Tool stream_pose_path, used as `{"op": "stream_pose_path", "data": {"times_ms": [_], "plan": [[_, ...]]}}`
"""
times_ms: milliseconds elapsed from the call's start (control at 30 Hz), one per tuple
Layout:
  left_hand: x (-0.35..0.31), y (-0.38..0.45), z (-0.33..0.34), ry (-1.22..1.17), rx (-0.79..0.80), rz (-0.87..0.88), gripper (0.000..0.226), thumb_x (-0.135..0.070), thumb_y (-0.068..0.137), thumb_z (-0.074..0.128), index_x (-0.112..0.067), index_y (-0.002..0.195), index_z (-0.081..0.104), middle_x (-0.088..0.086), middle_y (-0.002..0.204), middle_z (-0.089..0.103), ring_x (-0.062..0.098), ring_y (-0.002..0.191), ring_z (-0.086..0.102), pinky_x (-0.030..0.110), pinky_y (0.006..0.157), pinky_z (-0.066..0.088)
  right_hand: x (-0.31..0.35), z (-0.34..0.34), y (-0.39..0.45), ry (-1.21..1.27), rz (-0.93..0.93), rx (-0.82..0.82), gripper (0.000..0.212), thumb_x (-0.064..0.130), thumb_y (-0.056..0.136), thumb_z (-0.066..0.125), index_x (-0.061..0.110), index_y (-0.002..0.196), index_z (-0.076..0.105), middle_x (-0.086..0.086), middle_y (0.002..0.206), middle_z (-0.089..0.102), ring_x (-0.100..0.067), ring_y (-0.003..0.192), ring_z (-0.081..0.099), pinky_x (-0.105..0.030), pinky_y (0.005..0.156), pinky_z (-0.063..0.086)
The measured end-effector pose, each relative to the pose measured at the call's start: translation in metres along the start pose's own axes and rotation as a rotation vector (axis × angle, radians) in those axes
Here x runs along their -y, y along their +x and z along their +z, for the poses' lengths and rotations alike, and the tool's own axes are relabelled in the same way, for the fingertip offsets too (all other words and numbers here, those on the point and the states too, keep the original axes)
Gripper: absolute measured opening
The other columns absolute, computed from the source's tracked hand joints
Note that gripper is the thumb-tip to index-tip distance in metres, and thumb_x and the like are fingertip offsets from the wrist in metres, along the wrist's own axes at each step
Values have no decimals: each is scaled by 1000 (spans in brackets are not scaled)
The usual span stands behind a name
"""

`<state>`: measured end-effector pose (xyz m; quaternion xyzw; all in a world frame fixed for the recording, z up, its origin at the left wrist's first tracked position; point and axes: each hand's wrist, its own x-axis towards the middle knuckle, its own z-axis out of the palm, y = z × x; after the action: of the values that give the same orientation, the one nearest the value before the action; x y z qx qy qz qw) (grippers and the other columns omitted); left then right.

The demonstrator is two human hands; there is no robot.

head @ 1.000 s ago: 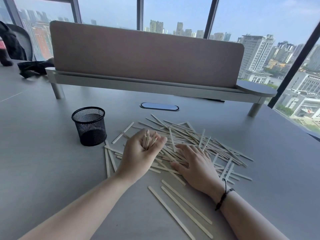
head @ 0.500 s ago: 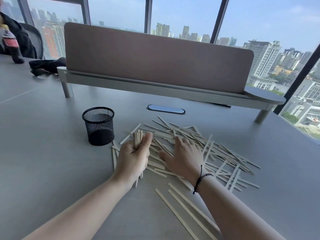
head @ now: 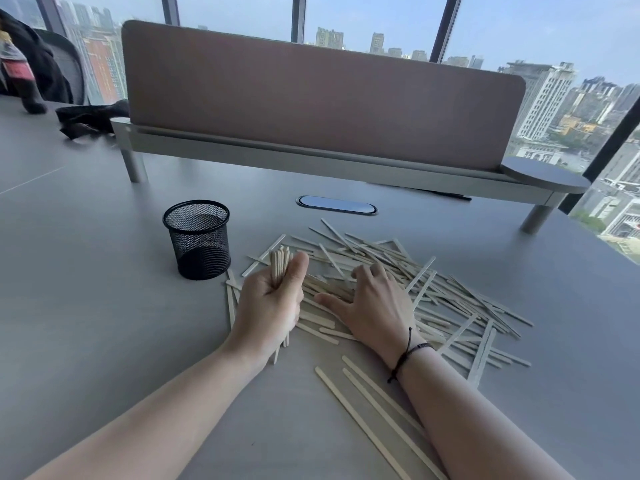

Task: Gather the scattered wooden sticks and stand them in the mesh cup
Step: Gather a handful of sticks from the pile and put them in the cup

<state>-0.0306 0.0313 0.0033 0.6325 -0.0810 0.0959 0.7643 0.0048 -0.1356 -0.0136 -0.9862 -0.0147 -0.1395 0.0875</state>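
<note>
- While the left hand grips a bundle of sticks upright in its curled fingers, the tops of the sticks fan out above the thumb and a few lower ends poke out below the heel of the hand, near the desk.
- The mesh cup stands upright on the desk, just left of and beyond the left hand, apart from it; through its black wire wall the inside looks dark, and no stick shows above the rim.
- The right hand lies palm down on the loose pile of wooden sticks, thumb spread toward the left hand, fingers bent at the knuckles and pressing on the sticks; whether they pinch one I cannot tell.
- The pile spreads flat across the desk to the right of the cup, sticks crossing each other at many angles.
- Three long sticks lie side by side nearer the person, between the two forearms.
- A dark cord bracelet circles the right wrist.
</note>
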Motion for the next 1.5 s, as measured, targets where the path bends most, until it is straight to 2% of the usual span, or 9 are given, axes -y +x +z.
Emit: {"op": "stream_pose_path", "data": {"times_ms": [133, 233, 433, 533, 733, 1000, 1100, 1333, 1500], "plan": [[-1, -1, 2, 18, -5, -8, 62, -44, 93, 57, 0, 62, 26, 5, 57, 23, 10, 47, 21, 38, 46, 12, 0, 0, -1, -24, 32, -28, 88, 96, 67, 34, 18, 101, 57, -3, 108, 59, -27, 101, 61, -36, 75, 45], [1, -1, 2, 42, 10, -3, 65, -47, 95, 58, -1, 62, 25, 9, 57, 22, 12, 46, 22, 37, 44, 13, -1, 0, -1, -47, 18, -54, 86, 95, 68, 34, 17, 96, 58, -5, 107, 60, -28, 104, 58, -39, 85, 45], [4, -2, 2, 75, 19, 2, 67, -54, 89, 61, -3, 63, 27, 11, 55, 25, 14, 44, 25, 40, 44, 16, -2, 3, 1, -37, -21, -39, 84, 95, 69, 33, 20, 99, 57, -2, 104, 62, -28, 103, 58, -41, 89, 42], [5, -3, 1, 93, 24, 10, 68, -58, 86, 62, -4, 62, 28, 9, 52, 28, 16, 42, 26, 41, 42, 18, -2, 3, 2, -20, -42, -38, 80, 94, 69, 35, 21, 95, 54, -1, 100, 66, -28, 97, 62, -41, 85, 42], [7, -3, 1, 129, 48, 47, 67, -58, 86, 59, -4, 64, 27, 11, 53, 27, 22, 44, 25, 45, 33, 19, -3, -1, 0, -55, -88, -4, 72, 90, 77, 33, 19, 76, 46, -2, 79, 61, -30, 79, 62, -35, 59, 31], [8, -4, 1, 166, 53, 63, 71, -61, 86, 59, -2, 63, 25, 13, 52, 25, 27, 45, 22, 49, 34, 21, 0, -8, -2, -71, -142, 33, 72, 85, 81, 35, 16, 77, 57, -4, 84, 65, -31, 79, 63, -34, 58, 36], [8, -3, 1, 162, 58, 56, 71, -60, 87, 58, -2, 63, 25, 14, 53, 24, 34, 43, 18, 51, 33, 19, 2, -12, -3, -51, -151, 8, 70, 87, 79, 34, 18, 75, 51, -5, 80, 66, -35, 75, 64, -35, 58, 36], [8, -3, 1, 154, 44, 43, 69, -61, 86, 58, -5, 63, 26, 11, 53, 26, 25, 45, 22, 49, 32, 19, 3, -14, -5, 70, -148, -67, 70, 87, 81, 29, 18, 66, 35, -4, 67, 62, -37, 69, 61, -35, 56, 34], [8, -2, 1, 159, 39, 53, 66, -62, 86, 58, -8, 61, 30, 12, 52, 28, 23, 42, 24, 49, 31, 20, 7, -17, -6, 75, -130, -116, 75, 91, 76, 32, 17, 63, 36, -1, 60, 57, -32, 59, 54, -34, 52, 31]]}}
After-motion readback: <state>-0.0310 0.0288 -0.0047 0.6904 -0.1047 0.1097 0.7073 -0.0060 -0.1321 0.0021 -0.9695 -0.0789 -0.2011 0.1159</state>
